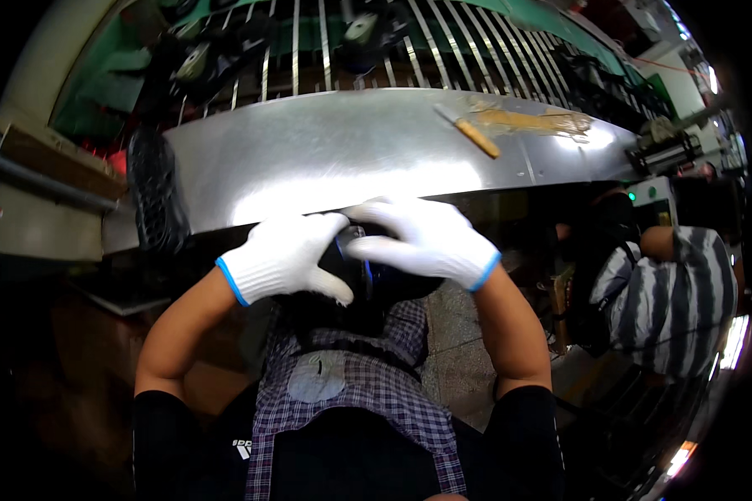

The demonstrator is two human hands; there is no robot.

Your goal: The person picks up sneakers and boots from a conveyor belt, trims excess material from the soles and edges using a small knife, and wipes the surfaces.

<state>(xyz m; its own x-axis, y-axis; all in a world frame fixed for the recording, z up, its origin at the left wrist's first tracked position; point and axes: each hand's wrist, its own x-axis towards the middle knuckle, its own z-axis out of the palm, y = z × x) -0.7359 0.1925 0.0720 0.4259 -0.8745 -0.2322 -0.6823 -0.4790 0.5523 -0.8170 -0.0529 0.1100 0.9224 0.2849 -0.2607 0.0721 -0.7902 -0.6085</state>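
Note:
My left hand [290, 256] and my right hand [426, 240] both wear white knitted gloves with blue cuffs. They meet over my lap, just below the near edge of the metal bench [309, 150]. Between them is a black shoe [355, 271] with a glint of blue trim, mostly covered by the gloves and dark against my clothes. The left fingers wrap its far side, thumb bent toward me. From the other side the right fingers reach across its top, slightly smeared by motion. A wooden-handled tool with a thin metal blade [476, 139] lies on the bench beyond my right hand.
A black shoe sole [154, 192] sits at the bench's left end. Behind the bench run metal bars [326, 46] carrying black shoes [376, 33]. Brown tape [535, 122] is stuck on the bench at right. Another person in a striped garment [668, 301] is close on my right.

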